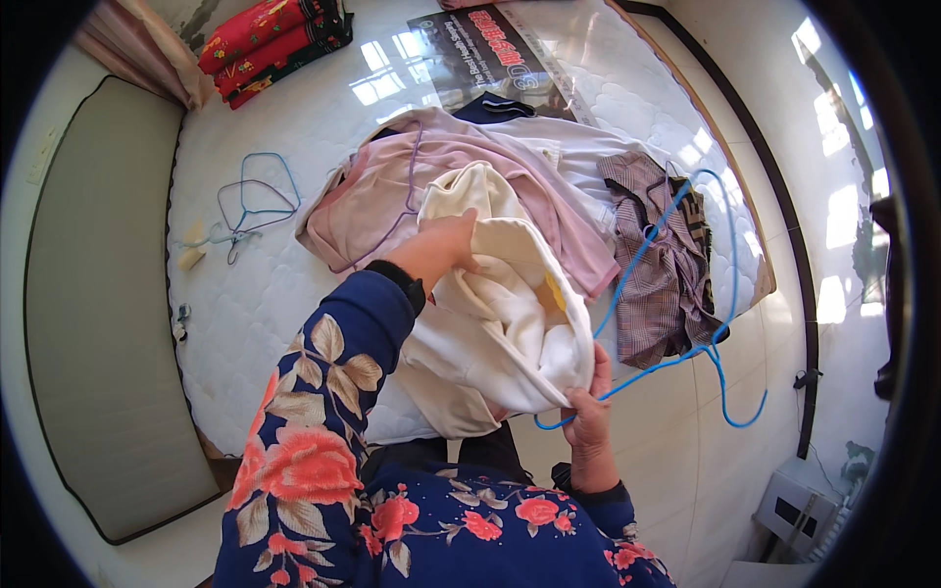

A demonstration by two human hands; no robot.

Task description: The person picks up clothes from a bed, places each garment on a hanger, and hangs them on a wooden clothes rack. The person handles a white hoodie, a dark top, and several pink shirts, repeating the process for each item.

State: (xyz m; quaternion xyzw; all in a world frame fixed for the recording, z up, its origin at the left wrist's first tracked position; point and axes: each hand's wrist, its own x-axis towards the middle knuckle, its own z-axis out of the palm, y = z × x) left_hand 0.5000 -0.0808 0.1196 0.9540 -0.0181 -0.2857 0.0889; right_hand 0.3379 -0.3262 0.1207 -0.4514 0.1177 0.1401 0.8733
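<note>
A cream-white garment (459, 345), perhaps a sweatshirt, hangs bunched in front of me with its wide opening spread. At the opening's upper left edge, my left hand (453, 241) grips the cloth, some fingers hidden in the folds. My right hand (589, 416) pinches the lower right edge, together with a large blue clothes hanger (659, 369). The hanger sticks out to the right, its hook pointing down and away from the cloth. One end of it shows just left of my right hand, below the garment's edge.
On the white mattress (265, 363) lie a pink garment (549, 218) with a purple hanger (416, 162), a checked garment (642, 284), two loose hangers (257, 210) and red folded bedding (265, 44). A grey panel (108, 294) stands left. Tiled floor (676, 451) lies right.
</note>
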